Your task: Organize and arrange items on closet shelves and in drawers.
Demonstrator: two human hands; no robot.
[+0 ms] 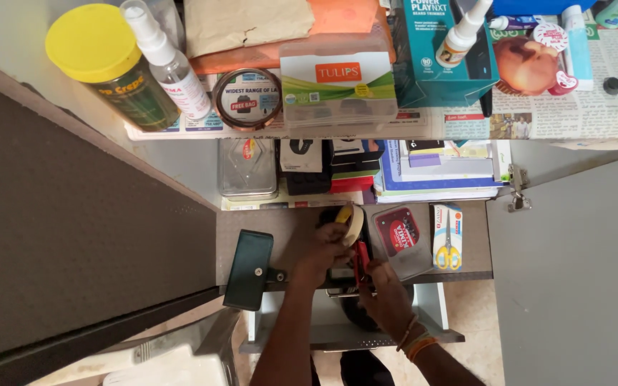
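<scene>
Centrally, low in the frame: left hand (325,246) grasps a tape roll (352,221) standing on edge, just above its fingers. Right hand (386,289) pinches a red tool (360,263), long axis vertical, pointing up toward the roll and nearly touching it.

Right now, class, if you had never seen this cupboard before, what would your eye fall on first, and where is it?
The yellow-lidded jar at the top left stands out first, on the paper-lined upper shelf beside a clear spray bottle. Lower down, in the middle, the left hand holds a roll of pale tape while the right hand grips a small red tool. Packaged yellow-handled scissors lie to their right.
</scene>
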